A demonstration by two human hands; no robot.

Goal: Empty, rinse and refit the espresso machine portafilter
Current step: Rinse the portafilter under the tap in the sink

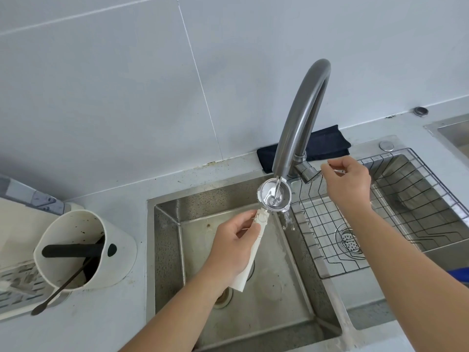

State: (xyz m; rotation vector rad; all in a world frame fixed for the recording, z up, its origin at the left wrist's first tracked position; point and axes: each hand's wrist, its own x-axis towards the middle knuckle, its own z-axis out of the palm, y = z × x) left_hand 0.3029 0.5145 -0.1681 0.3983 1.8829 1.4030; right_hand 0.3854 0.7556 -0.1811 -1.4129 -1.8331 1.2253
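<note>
The portafilter [274,196] has a steel basket and a long white handle. My left hand [234,246] grips that handle and holds the basket upright under the spout of the grey curved tap [299,115], above the left sink basin [276,288]. A thin stream of water runs into the basket and spills over its right edge. My right hand [347,181] is at the tap's lever [308,172], fingers pinched beside it; whether they touch the lever I cannot tell.
A wire rack [396,207] sits in the right basin. A dark folded cloth [319,146] lies behind the tap. On the counter at left stands a white knock box [83,247] with a black bar, coffee grounds and a dark spoon, next to a white drip tray [15,285].
</note>
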